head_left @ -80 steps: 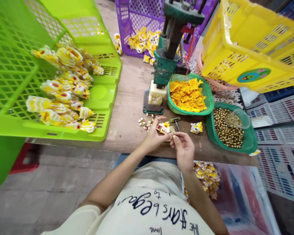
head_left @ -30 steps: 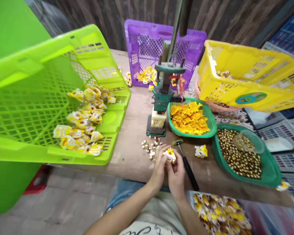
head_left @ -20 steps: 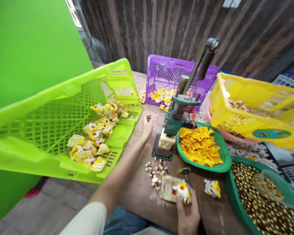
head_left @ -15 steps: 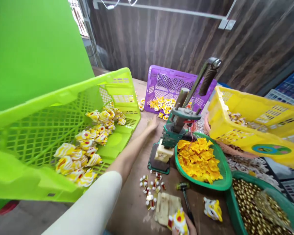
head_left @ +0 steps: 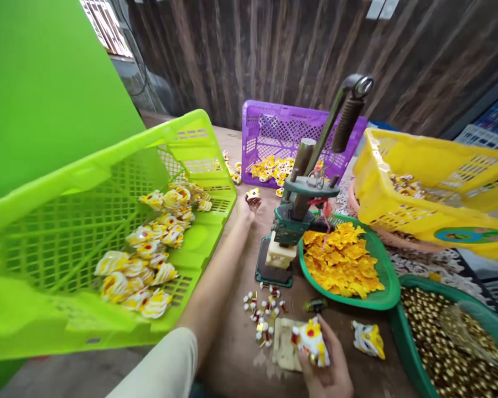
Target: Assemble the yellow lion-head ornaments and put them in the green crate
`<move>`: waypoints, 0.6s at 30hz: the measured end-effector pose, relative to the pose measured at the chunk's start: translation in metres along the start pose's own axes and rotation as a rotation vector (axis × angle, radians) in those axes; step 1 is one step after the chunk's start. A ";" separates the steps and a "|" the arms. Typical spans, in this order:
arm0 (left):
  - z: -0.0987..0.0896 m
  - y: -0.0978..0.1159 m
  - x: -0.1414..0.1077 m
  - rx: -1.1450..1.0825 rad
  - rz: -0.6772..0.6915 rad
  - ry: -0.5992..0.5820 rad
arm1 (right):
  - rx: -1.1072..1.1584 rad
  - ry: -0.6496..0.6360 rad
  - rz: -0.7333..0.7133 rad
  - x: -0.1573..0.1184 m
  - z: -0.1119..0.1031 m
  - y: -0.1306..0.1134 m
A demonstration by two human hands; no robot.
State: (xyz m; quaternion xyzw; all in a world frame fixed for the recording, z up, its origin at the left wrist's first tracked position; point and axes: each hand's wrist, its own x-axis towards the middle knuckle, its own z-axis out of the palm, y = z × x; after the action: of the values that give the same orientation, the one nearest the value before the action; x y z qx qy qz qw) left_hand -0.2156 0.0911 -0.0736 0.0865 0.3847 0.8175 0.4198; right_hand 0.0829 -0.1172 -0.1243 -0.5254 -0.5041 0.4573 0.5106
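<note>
My left hand (head_left: 246, 208) is stretched out in front of the purple crate, holding a small white and yellow piece (head_left: 253, 193) in its fingers. At the bottom, my right hand (head_left: 331, 362) grips a white and yellow figure (head_left: 312, 341) with a red spot, above a pale block (head_left: 285, 345). Small red and white parts (head_left: 265, 315) lie scattered left of that block. A hammer (head_left: 315, 305) is partly hidden behind my right hand. Another yellow and white piece (head_left: 368, 339) rests to the right. The hand press (head_left: 290, 226) stands between my hands and the green basket.
A lime green crate (head_left: 199, 237) with many pieces is at left. The purple crate (head_left: 340, 127) stands behind the press. At right are a yellow crate (head_left: 398, 213), a green basket (head_left: 392, 293) of orange pieces and a green tub (head_left: 410, 365) of gold beads.
My left hand has taken hold of a small piece near the purple crate and turned palm up. My right hand has risen further into view with its figure. The camera view has tilted down.
</note>
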 end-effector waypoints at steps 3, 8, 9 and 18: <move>-0.030 0.013 -0.047 0.003 -0.047 0.073 | 0.056 -0.154 -0.052 0.007 0.011 -0.020; -0.059 0.003 -0.161 0.172 -0.093 0.002 | 0.126 -0.327 -0.193 0.009 0.022 -0.047; -0.061 -0.003 -0.184 0.238 -0.129 -0.043 | 0.162 -0.346 -0.222 0.007 0.022 -0.049; -0.057 -0.051 -0.283 0.345 -0.160 -0.157 | 0.280 -0.388 -0.083 -0.024 0.006 -0.048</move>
State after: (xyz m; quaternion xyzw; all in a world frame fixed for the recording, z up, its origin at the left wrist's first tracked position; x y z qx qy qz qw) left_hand -0.0318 -0.1353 -0.0970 0.1899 0.4907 0.6943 0.4910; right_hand 0.0719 -0.1422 -0.0776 -0.3308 -0.5454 0.5937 0.4905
